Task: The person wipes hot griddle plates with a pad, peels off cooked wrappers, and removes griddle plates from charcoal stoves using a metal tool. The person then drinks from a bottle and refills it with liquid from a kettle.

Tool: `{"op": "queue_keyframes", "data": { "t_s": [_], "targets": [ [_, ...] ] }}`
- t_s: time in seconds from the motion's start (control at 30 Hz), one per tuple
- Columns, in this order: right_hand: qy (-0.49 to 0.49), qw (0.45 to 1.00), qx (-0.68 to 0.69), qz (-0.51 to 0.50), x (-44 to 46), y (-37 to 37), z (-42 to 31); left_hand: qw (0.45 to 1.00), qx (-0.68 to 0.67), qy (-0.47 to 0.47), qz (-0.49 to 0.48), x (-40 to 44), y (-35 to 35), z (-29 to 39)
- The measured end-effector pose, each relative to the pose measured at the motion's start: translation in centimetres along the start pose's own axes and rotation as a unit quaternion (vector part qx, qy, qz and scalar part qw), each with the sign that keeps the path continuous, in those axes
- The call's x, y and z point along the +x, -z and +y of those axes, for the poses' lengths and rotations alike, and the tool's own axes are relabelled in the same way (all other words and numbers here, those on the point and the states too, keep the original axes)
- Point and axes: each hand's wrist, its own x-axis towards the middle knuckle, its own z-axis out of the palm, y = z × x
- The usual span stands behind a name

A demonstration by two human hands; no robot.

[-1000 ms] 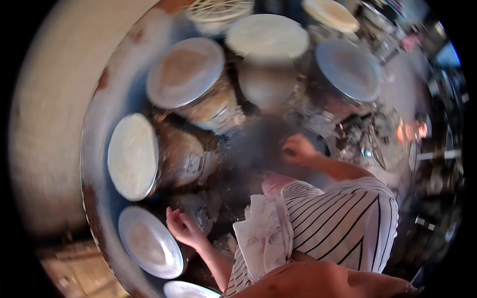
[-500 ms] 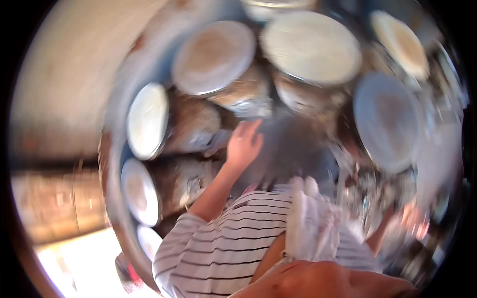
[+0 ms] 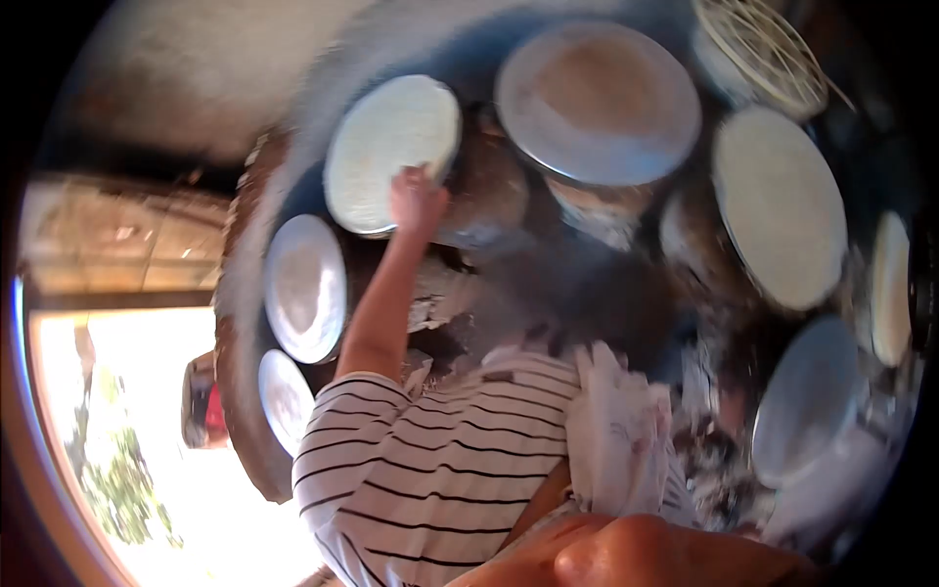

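Note:
My left hand (image 3: 419,201) reaches up to the right part of a round pan (image 3: 377,157) covered with a pale, thin layer. Its fingers are bent and pressed together near the pan's rim; whatever is between them is too small to make out. To the right sits a bare grey round pan (image 3: 597,103) with a brownish middle. Farther right, another round pan (image 3: 778,210) carries a pale layer. My right hand is out of view.
Bare pans (image 3: 305,289) (image 3: 287,401) line the curved edge at left. Another grey pan (image 3: 807,401) stands at right, below a pale-topped one (image 3: 890,289). A round stick rack (image 3: 763,54) is at upper right. Greyish haze hangs mid-frame. A bright opening (image 3: 127,391) is at lower left.
The view has turned to the left. My left hand has moved from above the middle, with fingers spread, to the pale-covered pan and has closed. My right arm has left the view.

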Motion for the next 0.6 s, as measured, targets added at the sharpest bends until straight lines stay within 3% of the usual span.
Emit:
{"op": "queue_keyframes", "data": {
  "t_s": [0.03,0.1,0.27,0.4,0.47,0.57,0.6],
  "targets": [
    [-0.018,1.000,-0.004,0.007,0.3,0.5,2.2,0.999,0.008,0.024,-0.046,0.8,-2.2,-1.2],
    [-0.079,0.996,-0.018,0.038,-1.2,2.4,6.5,0.999,0.015,-0.006,-0.050,1.9,-5.5,-3.8],
    [-0.222,0.952,-0.113,0.180,-5.7,7.4,15.6,0.993,0.027,-0.096,-0.059,3.0,-4.8,-5.4],
    [-0.238,0.937,-0.141,0.212,-6.9,7.7,16.9,0.983,0.150,-0.031,-0.101,2.4,-3.7,-4.4],
    [-0.280,0.932,-0.082,0.216,-7.9,6.0,17.7,0.982,0.152,0.016,-0.108,2.1,-2.5,-3.0],
    [-0.347,0.910,0.109,0.200,-10.2,0.7,18.5,0.982,0.163,0.008,-0.094,2.0,-2.5,-2.8],
    [-0.411,0.892,0.139,0.130,-10.9,-0.1,17.8,0.983,0.164,0.008,-0.086,2.1,-2.9,-3.3]
  ]
}}
